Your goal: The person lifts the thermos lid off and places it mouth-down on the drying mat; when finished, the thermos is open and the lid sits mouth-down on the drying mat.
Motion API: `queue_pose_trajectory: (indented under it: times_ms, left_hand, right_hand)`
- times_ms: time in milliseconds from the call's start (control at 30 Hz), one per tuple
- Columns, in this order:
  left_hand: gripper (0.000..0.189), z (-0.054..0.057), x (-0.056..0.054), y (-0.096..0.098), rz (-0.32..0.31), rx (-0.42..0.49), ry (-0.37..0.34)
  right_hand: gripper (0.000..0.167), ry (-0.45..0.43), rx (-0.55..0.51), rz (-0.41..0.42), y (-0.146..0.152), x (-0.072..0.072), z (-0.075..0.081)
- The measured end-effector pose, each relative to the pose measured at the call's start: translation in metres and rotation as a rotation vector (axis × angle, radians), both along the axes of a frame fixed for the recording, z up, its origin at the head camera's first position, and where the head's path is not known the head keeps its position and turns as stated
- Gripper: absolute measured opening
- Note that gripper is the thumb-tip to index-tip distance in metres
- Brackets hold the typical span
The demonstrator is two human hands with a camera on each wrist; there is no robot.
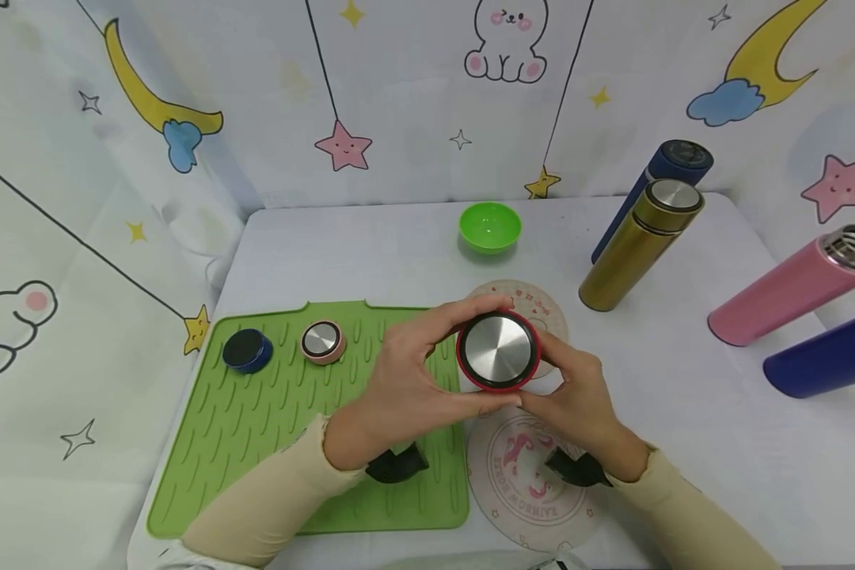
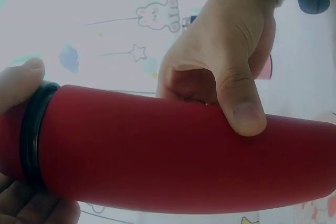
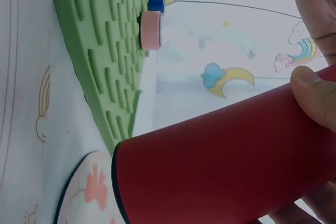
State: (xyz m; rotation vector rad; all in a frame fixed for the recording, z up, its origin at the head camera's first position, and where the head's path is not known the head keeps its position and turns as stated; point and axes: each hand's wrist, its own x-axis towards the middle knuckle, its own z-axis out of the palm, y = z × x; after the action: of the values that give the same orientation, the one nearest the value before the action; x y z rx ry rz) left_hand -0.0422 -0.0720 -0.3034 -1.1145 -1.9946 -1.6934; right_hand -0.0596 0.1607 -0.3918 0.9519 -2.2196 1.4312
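Observation:
A red thermos flask (image 2: 142,150) is held upright between both hands above the table, its silver-topped lid (image 1: 499,351) facing the head camera. My left hand (image 1: 406,372) grips the lid end, thumb and fingers round it near the black ring (image 2: 34,135). Lower down, my right hand (image 1: 577,388) grips the red body, its thumb lying across the side in the left wrist view. The lid sits on the body. On the green ridged mat (image 1: 256,443) rest a blue flask lid (image 1: 248,351) and a pink flask lid (image 1: 323,342).
At right stand a pink flask (image 1: 791,293) with a bare steel mouth and a blue flask (image 1: 826,356) cut off by the frame. Behind are a lidded gold flask (image 1: 634,253) and navy flask (image 1: 655,170). A green bowl (image 1: 490,228) and round mats (image 1: 492,475) also lie here.

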Motion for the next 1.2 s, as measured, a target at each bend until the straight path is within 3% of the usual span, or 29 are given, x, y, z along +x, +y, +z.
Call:
queue_pose_trajectory:
  times_ms: [233,533,733,800,900,1200]
  left_hand:
    - [0.085,0.001,-0.001,0.003,0.007,0.038,0.017]
    - [0.085,0.014,0.001,-0.006,-0.051,0.123,-0.025]
    - [0.088,0.015,-0.002,-0.023,0.008,0.165,-0.017]
    - [0.087,0.012,-0.004,-0.030,0.043,0.160,-0.033]
    - [0.085,0.003,-0.005,-0.039,0.099,0.101,-0.114]
    - [0.076,-0.039,-0.022,-0.055,0.232,-0.176,-0.373]
  right_hand:
    - [0.070,0.022,0.000,-0.007,0.001,-0.001,0.001]
    - [0.075,-0.043,0.054,-0.017,0.002,0.000,0.007]
    - [0.086,-0.084,0.079,-0.082,0.008,0.000,0.007]
    - [0.086,-0.087,0.081,-0.107,0.010,0.000,0.006]
    - [0.085,-0.092,0.074,-0.138,0.015,0.000,0.005]
    - [0.087,-0.127,0.015,-0.237,0.031,0.000,0.002]
